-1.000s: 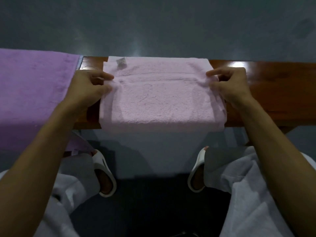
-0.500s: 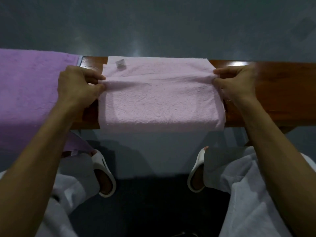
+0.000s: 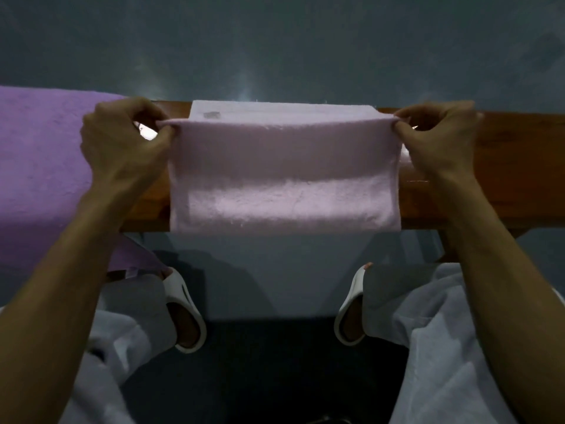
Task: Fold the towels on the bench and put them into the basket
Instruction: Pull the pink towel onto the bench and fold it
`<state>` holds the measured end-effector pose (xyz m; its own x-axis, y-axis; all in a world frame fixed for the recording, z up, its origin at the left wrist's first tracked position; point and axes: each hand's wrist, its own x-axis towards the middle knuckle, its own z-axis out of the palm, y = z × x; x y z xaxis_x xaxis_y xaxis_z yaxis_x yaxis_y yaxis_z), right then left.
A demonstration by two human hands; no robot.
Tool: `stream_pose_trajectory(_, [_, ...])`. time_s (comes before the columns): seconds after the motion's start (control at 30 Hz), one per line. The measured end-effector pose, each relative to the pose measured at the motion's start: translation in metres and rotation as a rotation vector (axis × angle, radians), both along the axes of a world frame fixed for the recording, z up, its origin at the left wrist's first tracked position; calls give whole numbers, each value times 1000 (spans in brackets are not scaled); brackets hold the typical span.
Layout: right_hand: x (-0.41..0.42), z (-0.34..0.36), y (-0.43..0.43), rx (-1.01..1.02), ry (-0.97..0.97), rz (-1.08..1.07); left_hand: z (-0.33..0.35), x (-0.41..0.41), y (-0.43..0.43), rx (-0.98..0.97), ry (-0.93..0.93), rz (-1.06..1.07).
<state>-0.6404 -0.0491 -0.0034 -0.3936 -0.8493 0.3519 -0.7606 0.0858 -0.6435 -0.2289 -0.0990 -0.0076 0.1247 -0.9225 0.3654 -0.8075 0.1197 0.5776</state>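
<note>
Grey floor (image 3: pixel 275 41) fills the far part of the view, with dull reflections on it.

Brown wooden desk (image 3: pixel 504 166) runs left to right across the frame. It is glossy, and its right stretch is bare.

Purple towel (image 3: pixel 39 154) is draped over the left end of the desk, spread flat, with its near edge hanging down past the desk front.

Pink towel (image 3: pixel 284 185) lies mid-desk, just right of the purple one, and is doubled over. The lower layer lies flat to the far edge. The upper layer is lifted at its far edge and pulled taut between the two hands. The near fold sits at the desk's front edge.

White trousers (image 3: pixel 443 347) show low in the frame on both sides.

Left hand (image 3: pixel 122 142): grip narrow, thumb and forefinger pinching the raised layer's left corner, other fingers curled.

Right hand (image 3: pixel 440 139): the same narrow grip on the right corner. Both hands are held above the desk surface.

Left slipper (image 3: pixel 180 304) and right slipper (image 3: pixel 348 307) are white and stand on the floor below the desk.

A small label (image 3: pixel 211 115) sits on the lower layer, near its far left corner.
</note>
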Motion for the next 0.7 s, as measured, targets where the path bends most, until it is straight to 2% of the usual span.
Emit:
stream_pose_trajectory(0.1, [-3,12,0,-85,-5,35,7,3,-1,-56,3,-19])
stream_pose_trajectory(0.23, [-5,15,-6,-88,35,47,13,-1,-2,-37,33,-109])
stream_pose_trajectory(0.43, [-7,10,-20,37,106,62,12,-7,-14,-14,86,-149])
stream_pose_trajectory(0.57, [-8,11,-19,120,53,139,12,-3,-19,137,119,-172])
stream_pose_trajectory(0.7, [-9,14,-13,192,28,237,17,2,-17,206,20,-202])
